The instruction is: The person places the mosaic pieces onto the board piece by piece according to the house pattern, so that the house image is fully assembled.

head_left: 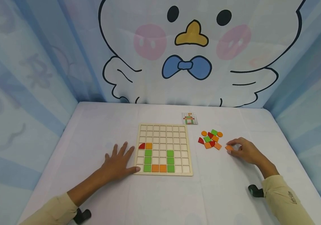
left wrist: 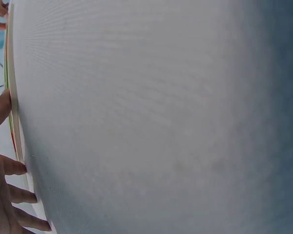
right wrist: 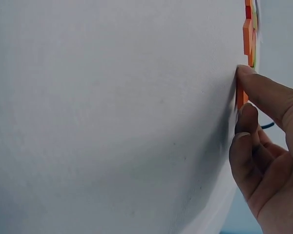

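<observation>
A wooden grid board (head_left: 177, 134) lies on the white table, with green, orange and red tiles in some of its cells. My left hand (head_left: 118, 164) rests at the board's left edge, fingers spread and thumb on the lower left corner. In the left wrist view the thumb and fingertips of the left hand (left wrist: 5, 195) lie along the board's side (left wrist: 12, 87). My right hand (head_left: 245, 151) pinches an orange tile (head_left: 229, 147) between thumb and fingers, low over the table to the right of the loose pile. The right wrist view shows this orange tile (right wrist: 241, 95) edge-on.
Right of the board lies a loose pile of orange, green and red pieces, among them an orange square tile (head_left: 217, 146) and an orange round piece (head_left: 204, 133). A small pattern card (head_left: 189, 118) sits behind the board. Printed curtains (head_left: 188, 90) surround the table (head_left: 107, 122).
</observation>
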Demonstrator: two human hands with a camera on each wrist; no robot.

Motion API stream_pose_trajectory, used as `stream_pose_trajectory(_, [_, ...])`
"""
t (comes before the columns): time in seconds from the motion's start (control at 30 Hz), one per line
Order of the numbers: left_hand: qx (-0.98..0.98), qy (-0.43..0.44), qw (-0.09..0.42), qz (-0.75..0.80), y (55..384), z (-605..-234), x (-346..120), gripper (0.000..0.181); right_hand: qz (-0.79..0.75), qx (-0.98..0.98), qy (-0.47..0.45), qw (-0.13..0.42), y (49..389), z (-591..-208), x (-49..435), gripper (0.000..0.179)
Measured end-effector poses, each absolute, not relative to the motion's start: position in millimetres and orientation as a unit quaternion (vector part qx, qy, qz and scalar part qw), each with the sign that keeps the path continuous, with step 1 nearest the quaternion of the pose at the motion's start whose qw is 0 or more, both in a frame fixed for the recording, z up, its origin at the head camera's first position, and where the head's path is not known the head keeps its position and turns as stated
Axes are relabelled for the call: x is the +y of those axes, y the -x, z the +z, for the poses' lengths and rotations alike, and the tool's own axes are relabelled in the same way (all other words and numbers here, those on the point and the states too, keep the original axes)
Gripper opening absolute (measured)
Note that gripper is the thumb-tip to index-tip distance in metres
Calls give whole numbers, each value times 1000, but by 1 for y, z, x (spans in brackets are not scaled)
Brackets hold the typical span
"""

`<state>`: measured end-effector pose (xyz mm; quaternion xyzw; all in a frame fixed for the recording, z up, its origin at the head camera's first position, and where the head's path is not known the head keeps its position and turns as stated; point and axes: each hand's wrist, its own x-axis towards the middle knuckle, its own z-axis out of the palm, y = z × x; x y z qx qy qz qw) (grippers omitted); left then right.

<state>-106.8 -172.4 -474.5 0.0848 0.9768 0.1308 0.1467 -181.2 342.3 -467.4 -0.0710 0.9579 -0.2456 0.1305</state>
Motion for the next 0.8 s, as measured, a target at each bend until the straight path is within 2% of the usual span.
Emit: stream_pose_trajectory(0.8, [978,-87,144,127,107,-476,-173,94,-282,949,64,128,177,-466,335,29])
